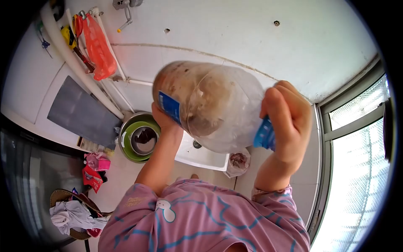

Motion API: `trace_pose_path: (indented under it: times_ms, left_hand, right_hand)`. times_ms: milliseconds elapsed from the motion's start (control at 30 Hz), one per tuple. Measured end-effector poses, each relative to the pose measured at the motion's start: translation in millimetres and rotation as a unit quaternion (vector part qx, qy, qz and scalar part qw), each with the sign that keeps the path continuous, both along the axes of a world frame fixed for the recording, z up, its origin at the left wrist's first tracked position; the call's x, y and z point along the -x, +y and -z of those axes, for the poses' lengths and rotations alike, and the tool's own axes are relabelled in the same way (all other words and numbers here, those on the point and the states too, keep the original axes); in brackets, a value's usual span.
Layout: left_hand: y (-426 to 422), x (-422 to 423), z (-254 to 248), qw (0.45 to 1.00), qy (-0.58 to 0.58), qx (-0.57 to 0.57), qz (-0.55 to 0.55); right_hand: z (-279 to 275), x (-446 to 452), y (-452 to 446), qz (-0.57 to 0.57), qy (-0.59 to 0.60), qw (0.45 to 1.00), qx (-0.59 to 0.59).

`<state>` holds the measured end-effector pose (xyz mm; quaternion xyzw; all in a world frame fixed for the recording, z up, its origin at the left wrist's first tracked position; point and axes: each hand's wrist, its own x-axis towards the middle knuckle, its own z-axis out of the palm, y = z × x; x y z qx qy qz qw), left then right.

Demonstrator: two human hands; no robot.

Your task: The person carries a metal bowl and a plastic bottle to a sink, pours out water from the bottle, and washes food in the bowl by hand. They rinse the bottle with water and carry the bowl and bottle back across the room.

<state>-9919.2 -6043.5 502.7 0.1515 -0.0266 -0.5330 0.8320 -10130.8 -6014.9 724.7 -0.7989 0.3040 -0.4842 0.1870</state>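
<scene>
A large clear plastic bottle (228, 101) is held up in front of me, lying nearly sideways. Brownish matter shows inside or on its wall, and a blue label sits near its base. My left hand (167, 119) supports the base end from below; most of its fingers are hidden behind the bottle. At the other end my right hand (289, 117) is closed around the neck area, beside the blue ridged cap (265, 135). Whether its fingers grip a handle or the neck itself, I cannot tell.
Below the bottle is a white sink (201, 156). To its left stand nested bowls, with a green basin (130, 153) among them. A small bag of waste (238, 163) sits right of the sink. A red bag (98, 50) hangs upper left; a window (357, 168) is at right.
</scene>
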Motion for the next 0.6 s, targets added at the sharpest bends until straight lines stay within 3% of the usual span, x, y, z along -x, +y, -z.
trace_pose_path:
  times_ms: [67,133,200,267,333,467,567,600]
  left_hand:
    - [5.0,4.9,13.0,0.998,0.018,-0.049,-0.041]
    - [7.2,19.1,83.9,0.99,0.013,-0.127,-0.065]
    - [25.5,30.2,84.2,0.985,0.02,-0.163,-0.057]
    - [30.3,36.7,69.7,0.949,0.065,-0.304,-0.044]
    - [29.5,39.9,66.8,0.932,0.055,-0.35,-0.072]
    - [37.4,29.7,73.6,0.952,-0.028,-0.296,-0.074]
    - [50.5,21.2,69.8,0.983,-0.084,-0.158,-0.034]
    - [56.9,22.6,68.1,0.983,-0.085,-0.159,-0.036]
  right_hand:
    - [11.2,-9.1,-15.7,0.049,-0.017,0.988,-0.142]
    - [50.0,-17.9,-69.4,0.117,0.142,0.947,-0.264]
    - [74.5,-9.5,-102.6,0.118,0.163,0.943,-0.264]
    - [91.6,5.7,-115.0,0.09,0.113,0.948,-0.284]
    - [92.8,18.5,-123.1,0.078,0.058,0.931,-0.352]
    - [99.4,30.6,-131.7,0.065,0.003,0.918,-0.391]
    - [104.0,35.3,-136.3,0.067,-0.037,0.909,-0.409]
    - [104.9,36.0,-137.0,0.074,-0.054,0.905,-0.415]
